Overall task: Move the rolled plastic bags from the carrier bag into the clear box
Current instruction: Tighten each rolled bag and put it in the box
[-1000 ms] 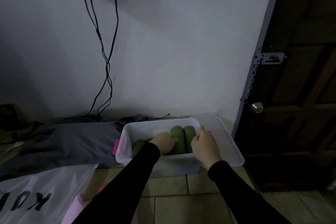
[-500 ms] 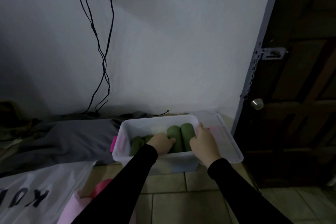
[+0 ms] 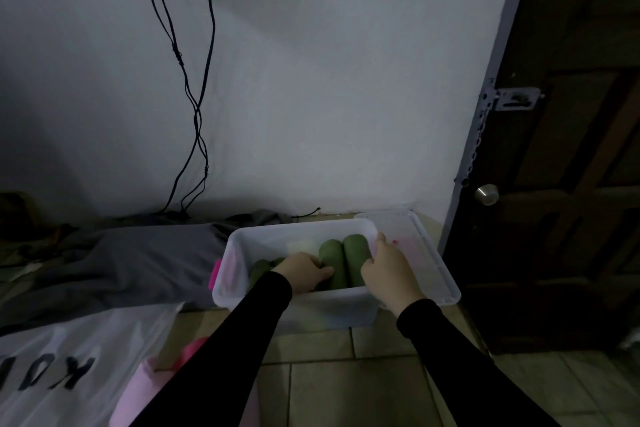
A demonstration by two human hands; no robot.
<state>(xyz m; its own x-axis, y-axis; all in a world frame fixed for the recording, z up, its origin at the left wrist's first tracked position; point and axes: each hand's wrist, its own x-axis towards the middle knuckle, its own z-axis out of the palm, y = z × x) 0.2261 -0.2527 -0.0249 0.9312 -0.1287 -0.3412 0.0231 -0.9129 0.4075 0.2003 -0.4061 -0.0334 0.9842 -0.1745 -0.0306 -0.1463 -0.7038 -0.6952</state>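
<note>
Both hands are down in the clear plastic storage box (image 3: 228, 274) on the tiled floor, black sleeves reaching in from the near side. The left hand (image 3: 304, 269) is inside the box, fingers curled against the near end of a dark green rolled plastic bag (image 3: 331, 262) — it looks like a grip on that roll, though the light is poor and I can't quite see the fingertips wrap it. The right hand (image 3: 388, 269) sits at the box's right-hand wall, thumb up along the rim and fingers bent over the edge, steadying the box rather than carrying a roll.

The relation that matters: the rolls lie with their long axes running away from the person, near wall to far wall, side by side. A second green roll (image 3: 356, 258) lies just right of the first, touching it, between the two hands. More green rolls (image 3: 259, 270) lie at the left, partly hidden behind the left wrist. So the left hand is on its roll end-on; I'd judge it is nudging that one tight against its neighbour.

The white plastic carrier bag with black lettering (image 3: 62, 367) lies well back at the lower left — behind and left of both hands, nearer the left arm — with something pink (image 3: 138, 388) beside it. Any next roll means a reach back that way, I'd say.
</note>
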